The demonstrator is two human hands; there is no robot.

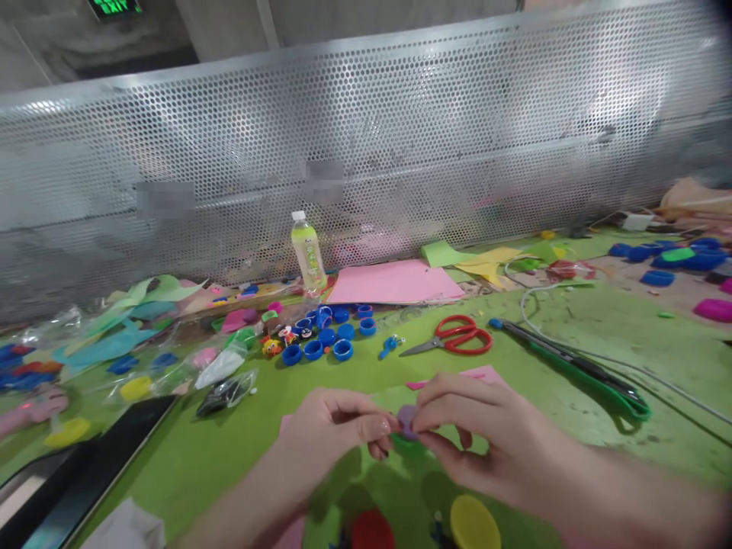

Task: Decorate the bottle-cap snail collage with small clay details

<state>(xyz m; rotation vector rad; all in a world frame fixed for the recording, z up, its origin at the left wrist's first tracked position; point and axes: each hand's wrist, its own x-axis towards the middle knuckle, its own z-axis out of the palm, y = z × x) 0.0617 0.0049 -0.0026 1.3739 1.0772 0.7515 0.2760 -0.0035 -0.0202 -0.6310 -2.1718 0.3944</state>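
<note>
Between my two hands is a small round purple piece of clay (406, 418), held above the green tabletop. My left hand (346, 427) pinches its left edge with thumb and forefinger. From the right, my right hand (477, 427) grips the other edge between thumb and fingertips. Something green lies just under the piece, partly hidden by the fingers. Pink paper (492, 375) shows behind my right hand. Nearer to me are a red disc (371, 529) and a yellow disc (474, 523), both cut off or close to the lower edge.
Red-handled scissors (464, 335) lie beyond my hands, beside a tiny blue figure (392, 345). A green box cutter (572, 370) rests at the right. Several blue caps (343, 349), a drink bottle (309, 253) and pink sheets (394, 282) stand farther back. A tablet-like device (108, 473) lies left.
</note>
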